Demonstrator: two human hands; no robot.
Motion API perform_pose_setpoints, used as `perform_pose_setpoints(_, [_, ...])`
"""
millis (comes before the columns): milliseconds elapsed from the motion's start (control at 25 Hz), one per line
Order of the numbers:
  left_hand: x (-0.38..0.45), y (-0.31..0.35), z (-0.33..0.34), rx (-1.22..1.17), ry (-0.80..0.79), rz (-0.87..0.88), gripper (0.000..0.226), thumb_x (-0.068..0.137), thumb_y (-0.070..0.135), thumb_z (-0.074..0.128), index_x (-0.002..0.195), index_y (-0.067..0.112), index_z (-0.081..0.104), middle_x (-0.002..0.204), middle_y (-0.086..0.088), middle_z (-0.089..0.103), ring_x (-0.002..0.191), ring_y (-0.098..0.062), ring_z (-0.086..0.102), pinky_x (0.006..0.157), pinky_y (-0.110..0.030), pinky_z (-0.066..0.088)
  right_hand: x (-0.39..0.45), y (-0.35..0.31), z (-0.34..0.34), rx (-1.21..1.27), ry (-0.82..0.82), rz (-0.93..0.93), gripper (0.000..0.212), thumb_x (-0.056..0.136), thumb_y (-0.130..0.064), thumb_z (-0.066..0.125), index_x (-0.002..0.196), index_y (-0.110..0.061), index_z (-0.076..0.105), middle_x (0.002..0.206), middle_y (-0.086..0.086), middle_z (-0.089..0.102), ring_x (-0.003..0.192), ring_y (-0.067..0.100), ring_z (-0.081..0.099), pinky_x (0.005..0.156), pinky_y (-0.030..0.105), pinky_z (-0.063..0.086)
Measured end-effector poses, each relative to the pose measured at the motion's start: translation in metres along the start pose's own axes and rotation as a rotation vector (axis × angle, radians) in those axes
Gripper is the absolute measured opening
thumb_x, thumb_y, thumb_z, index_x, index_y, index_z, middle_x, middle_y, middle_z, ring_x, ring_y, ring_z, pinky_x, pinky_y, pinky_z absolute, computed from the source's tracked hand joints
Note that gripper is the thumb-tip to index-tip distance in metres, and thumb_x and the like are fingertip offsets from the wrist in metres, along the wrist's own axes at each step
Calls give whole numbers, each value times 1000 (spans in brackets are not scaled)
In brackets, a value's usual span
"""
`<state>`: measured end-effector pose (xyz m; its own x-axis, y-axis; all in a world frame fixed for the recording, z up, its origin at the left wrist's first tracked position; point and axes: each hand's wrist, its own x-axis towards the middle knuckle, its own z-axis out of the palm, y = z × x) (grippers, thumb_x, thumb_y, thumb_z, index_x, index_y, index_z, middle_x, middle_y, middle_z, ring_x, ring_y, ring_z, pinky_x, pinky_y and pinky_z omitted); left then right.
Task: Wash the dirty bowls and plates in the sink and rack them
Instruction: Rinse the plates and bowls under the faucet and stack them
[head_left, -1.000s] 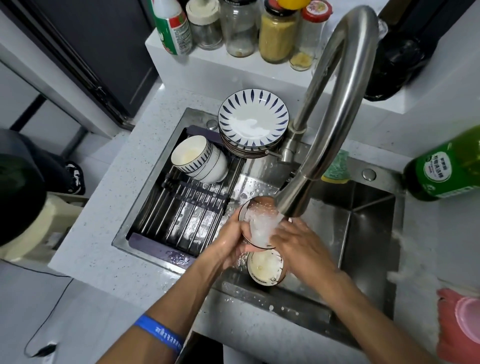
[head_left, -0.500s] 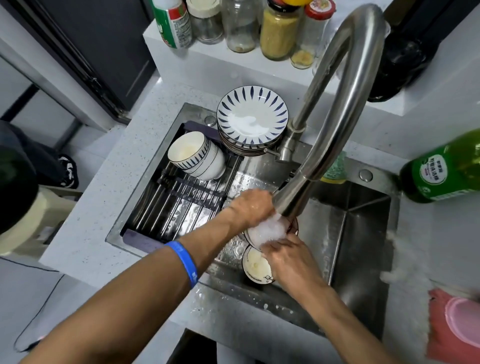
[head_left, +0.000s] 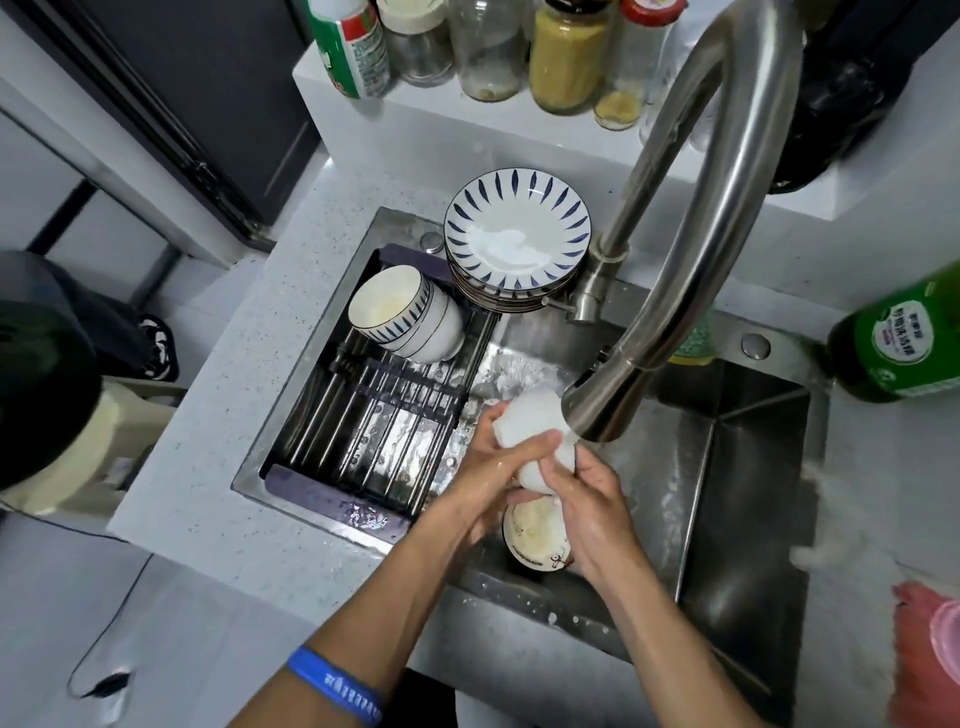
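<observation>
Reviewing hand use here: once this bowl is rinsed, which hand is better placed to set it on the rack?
Probably the left hand. It already grips the white bowl on the side facing the drying rack, where the nested bowls lie. The right hand sits on the faucet side, farther off.

Both forearms reach forward and converge, bare, with a blue band round the left wrist. The left hand (head_left: 491, 462) lies with its fingers wrapped round the near side of a white bowl (head_left: 535, 431), thumb across the top. The right hand (head_left: 592, 499) meets it from the other side, back upward, fingers curled onto the same bowl, its fingertips touching those of the left.
</observation>
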<state>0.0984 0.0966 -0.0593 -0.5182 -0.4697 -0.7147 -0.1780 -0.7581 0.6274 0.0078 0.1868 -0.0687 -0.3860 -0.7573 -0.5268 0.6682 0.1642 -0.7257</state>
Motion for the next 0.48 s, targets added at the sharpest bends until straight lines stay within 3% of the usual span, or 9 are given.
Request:
perform_pose_setpoints(80, [-7,18,-5,148,180,90,83,53,38,90,124,38,48,127,-5,58,110,-26,62,84,-49,60,3,-5,7,89,-100,50,31,82,-4,62,113,-1,64,110,14,71,104,25,66,92,36,52])
perform_pose_setpoints(160, [-14,34,-29,340,306,190,89,55,40,92,129,40,42,130,0,52,114,-23,57,94,-47,55,8,0,1,-8,-138,92,33,86,-14,63,116,-2,64,112,10,71,109,22,65,94,32,50])
perform_pose_setpoints(240, [-18,44,-64,695,472,222,93,62,40,91,137,39,35,131,2,49,117,-22,52,100,-45,49,13,14,-19,-443,111,104,15,89,-16,64,103,-16,69,106,3,73,106,24,67,86,29,51])
perform_pose_setpoints(320, [-11,46,-101,1079,613,161,98,63,46,89,142,38,31,133,-7,48,116,-31,55,93,-51,51,16,38,-54,-1062,409,164,15,88,-18,64,103,-21,64,113,3,69,106,28,64,85,33,51])
perform_pose_setpoints(360, [-3,43,-114,1216,627,96,100,64,48,88,143,37,28,135,-12,46,114,-36,57,90,-53,53,15,50,-67,-1230,442,232,22,86,-21,63,108,-20,61,118,5,65,107,29,62,87,35,51])
perform_pose_setpoints(480, [27,25,-136,1395,523,-52,94,66,52,85,139,38,28,135,-19,42,111,-45,58,89,-55,54,23,73,-86,-1373,454,323,28,89,-21,61,115,-14,53,117,12,65,104,33,63,83,37,52])
